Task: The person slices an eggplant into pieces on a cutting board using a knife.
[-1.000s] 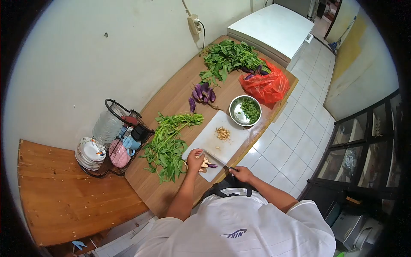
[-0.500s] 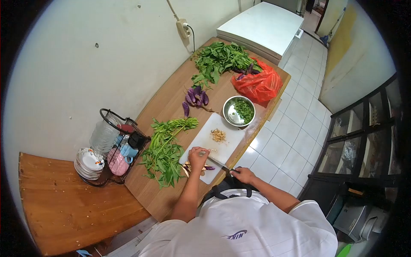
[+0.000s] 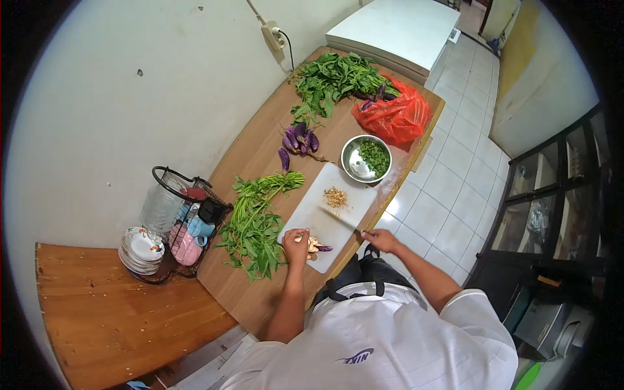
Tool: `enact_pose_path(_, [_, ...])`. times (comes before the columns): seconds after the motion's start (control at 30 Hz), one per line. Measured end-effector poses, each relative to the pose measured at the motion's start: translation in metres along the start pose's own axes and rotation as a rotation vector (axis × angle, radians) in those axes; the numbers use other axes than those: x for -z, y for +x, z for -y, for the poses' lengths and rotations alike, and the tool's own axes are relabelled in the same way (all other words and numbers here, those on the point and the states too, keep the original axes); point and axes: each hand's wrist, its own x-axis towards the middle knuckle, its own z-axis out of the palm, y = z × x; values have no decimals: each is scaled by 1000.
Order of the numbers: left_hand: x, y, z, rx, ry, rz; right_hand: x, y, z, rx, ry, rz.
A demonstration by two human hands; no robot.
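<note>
A knife (image 3: 342, 219) is in my right hand (image 3: 382, 241), its fingers closed round the handle. The blade lies low over the white cutting board (image 3: 315, 211), pointing away to the left, near a heap of finely chopped pale yellow bits (image 3: 335, 197). My left hand (image 3: 296, 244) is at the board's near left edge, fingers curled in among pale clove-like pieces (image 3: 314, 246). Whatever those fingers grip is mostly hidden. A small purple eggplant (image 3: 324, 248) lies beside the pieces. A metal bowl (image 3: 346, 170) with chopped greens (image 3: 374, 158) stands at the board's far end.
Leafy greens (image 3: 257, 227) lie left of the board. Several purple eggplants (image 3: 300, 139) sit farther back, with more greens (image 3: 335, 84) and a red plastic bag (image 3: 396, 117). A dish rack (image 3: 218, 195) with plates (image 3: 143, 244) stands left. The table's right edge borders the tiled floor (image 3: 432, 208).
My left hand has moved back from the knife to the pale pieces at the near end. My right hand and the knife have shifted away from my body and right.
</note>
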Motion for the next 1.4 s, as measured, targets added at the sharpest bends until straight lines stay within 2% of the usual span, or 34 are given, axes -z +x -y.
enact_pose_path(0.1, [1, 3, 2, 74, -64, -13, 21, 4, 4, 37, -108, -70])
enact_pose_path(0.17, [-1, 8, 4, 214, -78, 49, 30, -4, 12, 58, -133, -76])
enact_pose_path(0.2, [-4, 13, 0, 205, -80, 50, 34, -12, 19, 78, -161, -66])
enact_pose_path(0.27, [-17, 23, -12, 152, -315, 83, 39, -32, 41, 51, -234, -84])
enact_pose_path(0.33, [-28, 37, -27, 226, -251, 117, 36, -48, 50, 25, -329, -207])
enact_pose_path(0.37, [-34, 43, -37, 260, -139, 151, 33, -52, 47, 99, -356, -294])
enact_pose_path(0.5, [-43, 62, -86, 294, 203, 313, 32, -73, 53, 106, -380, -339])
enact_pose_path(0.73, [-73, 79, -87, 272, 243, 351, 21, -92, 36, 20, -317, -371])
enact_pose_path(0.8, [-70, 82, -88, 257, 158, 307, 16, -93, 34, 1, -305, -389])
enact_pose_path(0.9, [-59, 73, -89, 193, 173, 321, 13, -97, 35, -3, -269, -337])
enact_pose_path(1.03, [-55, 63, -75, 227, 258, 360, 4, -100, 34, 48, -271, -394])
enact_pose_path(1.13, [-58, 59, -62, 254, 276, 302, 0, -107, 33, 0, -260, -311])
enact_pose_path(1.23, [-58, 63, -55, 176, 159, 39, -5, -103, 29, -26, -262, -317])
enact_pose_path(1.33, [-42, 59, -54, 108, 154, -83, -3, -101, 28, -12, -285, -313])
enact_pose_path(1.4, [-29, 54, -48, 112, 139, -104, -2, -99, 29, -32, -267, -221])
